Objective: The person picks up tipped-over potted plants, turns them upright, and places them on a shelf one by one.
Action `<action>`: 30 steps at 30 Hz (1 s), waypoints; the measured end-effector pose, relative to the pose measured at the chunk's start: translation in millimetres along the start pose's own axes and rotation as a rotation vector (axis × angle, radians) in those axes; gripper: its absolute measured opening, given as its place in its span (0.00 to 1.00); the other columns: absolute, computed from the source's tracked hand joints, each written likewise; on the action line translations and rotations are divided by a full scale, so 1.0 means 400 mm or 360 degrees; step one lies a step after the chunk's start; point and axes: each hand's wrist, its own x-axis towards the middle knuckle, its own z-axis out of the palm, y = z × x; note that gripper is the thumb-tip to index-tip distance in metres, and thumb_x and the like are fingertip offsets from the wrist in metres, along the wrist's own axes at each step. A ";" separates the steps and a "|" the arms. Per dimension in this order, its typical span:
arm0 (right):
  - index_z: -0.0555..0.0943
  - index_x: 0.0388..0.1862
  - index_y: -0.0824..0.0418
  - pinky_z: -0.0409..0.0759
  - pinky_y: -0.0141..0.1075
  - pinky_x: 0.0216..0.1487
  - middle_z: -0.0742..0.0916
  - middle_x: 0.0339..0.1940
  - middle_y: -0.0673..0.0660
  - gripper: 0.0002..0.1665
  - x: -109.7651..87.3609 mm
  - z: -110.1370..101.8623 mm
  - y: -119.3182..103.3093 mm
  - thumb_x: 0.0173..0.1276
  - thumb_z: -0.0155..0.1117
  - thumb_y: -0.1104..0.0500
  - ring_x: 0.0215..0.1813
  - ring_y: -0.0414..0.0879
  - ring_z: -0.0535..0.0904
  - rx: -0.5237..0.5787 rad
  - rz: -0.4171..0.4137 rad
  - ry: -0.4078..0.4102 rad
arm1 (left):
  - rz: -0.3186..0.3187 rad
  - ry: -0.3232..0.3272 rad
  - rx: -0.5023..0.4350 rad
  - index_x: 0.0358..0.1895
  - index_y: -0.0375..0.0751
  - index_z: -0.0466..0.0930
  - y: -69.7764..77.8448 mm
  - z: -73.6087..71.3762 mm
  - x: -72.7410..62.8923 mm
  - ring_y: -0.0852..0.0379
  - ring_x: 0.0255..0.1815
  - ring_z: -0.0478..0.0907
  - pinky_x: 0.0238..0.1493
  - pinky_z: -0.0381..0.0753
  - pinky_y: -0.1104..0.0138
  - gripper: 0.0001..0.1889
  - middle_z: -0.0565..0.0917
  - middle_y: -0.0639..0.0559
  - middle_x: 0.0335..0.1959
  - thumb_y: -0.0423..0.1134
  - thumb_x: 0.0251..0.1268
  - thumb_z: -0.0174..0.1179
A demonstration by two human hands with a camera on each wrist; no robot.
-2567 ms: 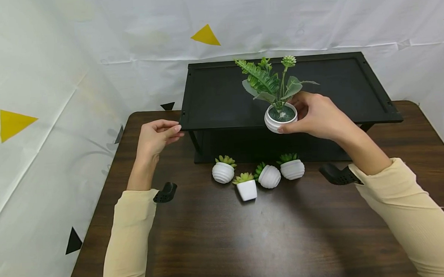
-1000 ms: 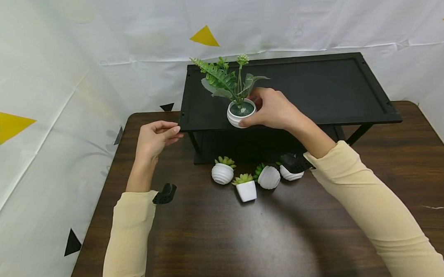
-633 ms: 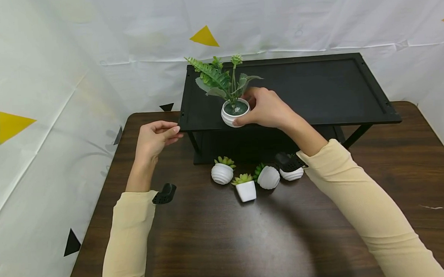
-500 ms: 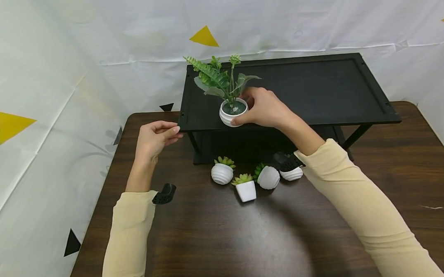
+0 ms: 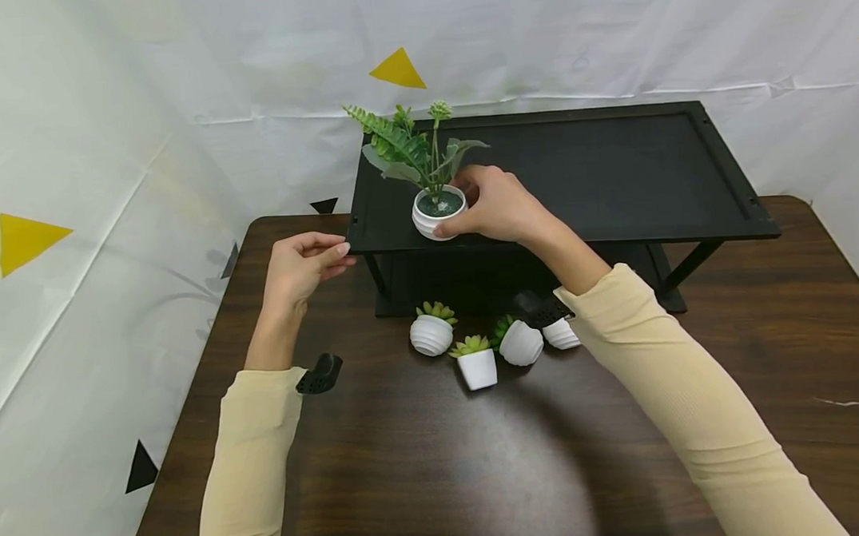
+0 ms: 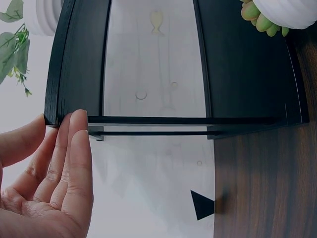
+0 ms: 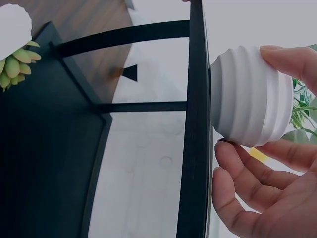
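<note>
My right hand grips the ribbed white pot of an artificial potted plant, thumb in front and fingers behind. Fern fronds, broad leaves and a pale flower head rise from it. The pot is upright at the front left of the black shelf's top; in the right wrist view the pot's base is right at the top board. At the shelf's front left corner, my left hand pinches the edge; the left wrist view shows the thumb above and fingers below.
Several small succulents in white pots lie or lean on the brown table before the shelf, among them a square pot and a round one. My right wrist camera partly hides the rightmost pot. A white sheet hangs behind.
My right hand has carried the potted plant leftward along the shelf's front edge, slowing over the last second and moving slightly back. The left hand has stayed at the corner.
</note>
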 end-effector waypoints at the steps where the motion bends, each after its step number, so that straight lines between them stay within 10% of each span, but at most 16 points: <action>1: 0.71 0.56 0.67 0.75 0.40 0.35 0.80 0.42 0.62 0.37 0.002 0.001 -0.001 0.49 0.73 0.53 0.38 0.52 0.75 0.0009 0.0000 -0.0005 | 0.0002 0.0002 -0.0001 0.45 0.26 0.78 0.000 0.000 0.000 0.58 0.29 0.83 0.35 0.82 0.71 0.13 0.82 0.52 0.28 0.32 0.59 0.61; 30: 0.69 0.59 0.65 0.75 0.39 0.36 0.79 0.45 0.62 0.38 0.052 0.045 -0.034 0.51 0.72 0.52 0.41 0.52 0.74 0.0041 -0.0044 0.0000 | -0.0004 0.0011 0.0004 0.45 0.26 0.78 0.002 -0.001 -0.002 0.55 0.31 0.83 0.39 0.82 0.67 0.13 0.82 0.53 0.27 0.32 0.59 0.60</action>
